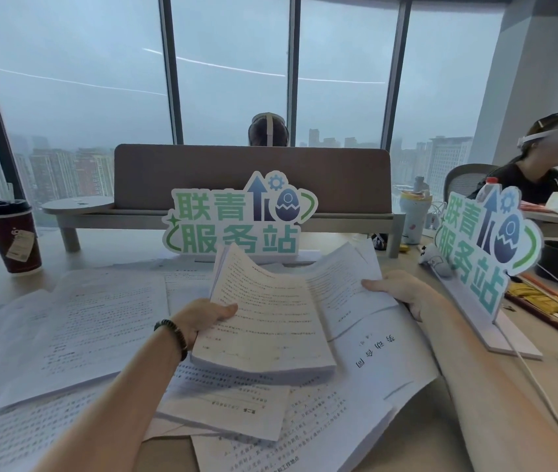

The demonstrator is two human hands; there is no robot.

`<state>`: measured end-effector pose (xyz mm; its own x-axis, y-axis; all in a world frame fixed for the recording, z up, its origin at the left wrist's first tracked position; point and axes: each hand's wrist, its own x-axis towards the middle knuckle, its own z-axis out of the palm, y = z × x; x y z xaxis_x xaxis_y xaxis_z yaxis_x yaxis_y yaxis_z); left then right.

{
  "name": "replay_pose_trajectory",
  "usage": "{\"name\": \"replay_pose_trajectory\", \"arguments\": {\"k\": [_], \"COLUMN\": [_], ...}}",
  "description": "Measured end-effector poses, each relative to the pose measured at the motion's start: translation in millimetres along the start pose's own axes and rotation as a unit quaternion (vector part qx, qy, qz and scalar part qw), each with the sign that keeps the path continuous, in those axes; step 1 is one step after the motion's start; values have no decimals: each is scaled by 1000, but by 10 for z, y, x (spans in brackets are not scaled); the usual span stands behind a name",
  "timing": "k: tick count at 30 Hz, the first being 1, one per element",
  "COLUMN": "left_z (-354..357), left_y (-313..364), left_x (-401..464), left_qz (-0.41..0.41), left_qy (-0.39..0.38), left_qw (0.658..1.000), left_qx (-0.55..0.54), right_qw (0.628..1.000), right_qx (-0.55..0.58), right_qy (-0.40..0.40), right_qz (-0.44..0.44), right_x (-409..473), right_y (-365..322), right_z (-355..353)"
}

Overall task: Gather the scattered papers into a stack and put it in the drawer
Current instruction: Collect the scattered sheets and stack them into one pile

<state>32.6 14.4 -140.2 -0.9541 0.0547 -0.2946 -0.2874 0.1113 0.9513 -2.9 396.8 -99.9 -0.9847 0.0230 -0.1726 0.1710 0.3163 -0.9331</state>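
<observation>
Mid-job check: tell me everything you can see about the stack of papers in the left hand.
The stack of papers is a thick sheaf of white printed sheets, lifted above the loose sheets on the desk and tilted, its far end curling upward. The left hand grips its left edge, thumb on top. The right hand holds another sheet beside it, which passes behind its right edge.

Readable on the cut-out sign (238,216) at centre frame: 联青 above 服务站, in green, beside an arrow, gear and egg emblem. Same wording, 联青 and 服务站, on a second sign (482,253) at right, seen at an angle. Printed sideways on a title sheet (379,356) at lower right: 劳动合同. Body print on the other papers (76,328) too small to read. Label on the coffee cup (12,236) at left illegible.
</observation>
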Motion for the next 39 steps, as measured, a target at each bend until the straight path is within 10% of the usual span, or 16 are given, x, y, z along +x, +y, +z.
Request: {"name": "replay_pose_trajectory", "arguments": {"k": [28,39], "left_z": [32,83], "left_y": [63,254], "left_x": [-67,-235], "left_qz": [29,141], "left_qy": [39,-8], "left_qw": [998,990], "left_qx": [43,10], "right_qw": [968,975], "right_qx": [92,163], "right_qy": [-31,100], "right_qz": [-230,-115], "right_x": [-665,-173], "right_y": [-1637,-713], "right_z": [155,521]}}
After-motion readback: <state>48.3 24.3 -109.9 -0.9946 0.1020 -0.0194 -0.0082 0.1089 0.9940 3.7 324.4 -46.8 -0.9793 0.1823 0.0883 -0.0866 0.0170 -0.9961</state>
